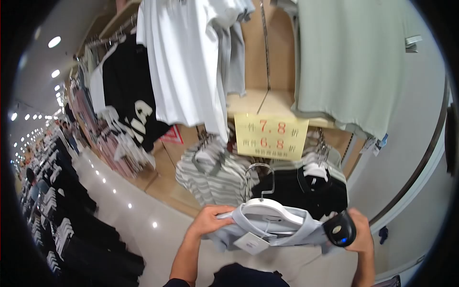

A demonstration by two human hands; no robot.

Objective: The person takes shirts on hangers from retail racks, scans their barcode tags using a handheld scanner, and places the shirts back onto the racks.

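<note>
A light blue-grey collared shirt (306, 225) hangs on a white hanger (267, 206) with a metal hook, low in the middle of the view. A white tag (251, 243) dangles at its collar. My left hand (213, 220) is closed on the shirt's left shoulder. My right hand (359, 230) is wrapped round a black handheld scanner (340, 229) with a blue light, beside the shirt's right shoulder. Whether that hand also touches the shirt is hidden.
Striped shirts (210, 179) and a black shirt (296, 184) hang just beyond, under a yellow sign (271, 137). White (184, 62) and pale green garments (351, 62) hang above. Dark clothes racks (86, 229) line the left; people (69, 135) stand far down the aisle.
</note>
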